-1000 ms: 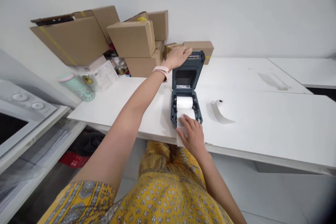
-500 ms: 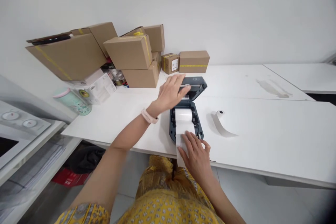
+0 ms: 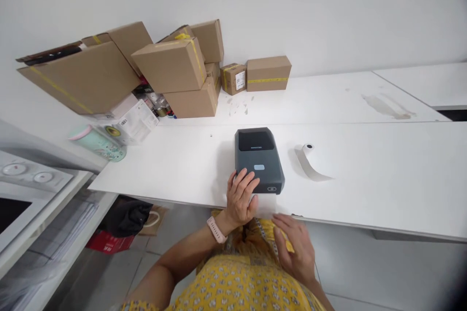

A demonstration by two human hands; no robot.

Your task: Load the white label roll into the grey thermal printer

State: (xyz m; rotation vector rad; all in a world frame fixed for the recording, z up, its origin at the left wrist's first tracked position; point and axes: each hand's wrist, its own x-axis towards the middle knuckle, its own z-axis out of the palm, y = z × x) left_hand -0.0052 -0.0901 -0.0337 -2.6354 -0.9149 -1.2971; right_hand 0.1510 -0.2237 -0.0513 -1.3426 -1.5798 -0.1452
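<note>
A dark grey-blue label printer [image 3: 258,158] sits near the table's front edge with its lid closed. My left hand [image 3: 241,197], with a pink watch band [image 3: 216,230] at the wrist, lies on the lid's front left part with its fingers stretched out. From the printer's front a white paper strip [image 3: 267,204] hangs toward the table edge. My right hand [image 3: 295,245] is just in front of the table edge beside the strip's end, fingers extended and a little apart. Whether its fingertips touch the paper I cannot tell. The roll inside the printer is hidden by the lid.
A small paper roll [image 3: 308,147] with a loose tail lies right of the printer. Cardboard boxes [image 3: 270,74] stand along the wall, with a taller stack [image 3: 170,65] at the left. A mint tumbler [image 3: 100,145] leans near a white microwave [image 3: 25,180].
The printer's lid has gone from raised to closed. My left hand came down from the lid's side onto its top, and my right hand drew back from the paper toward me.
</note>
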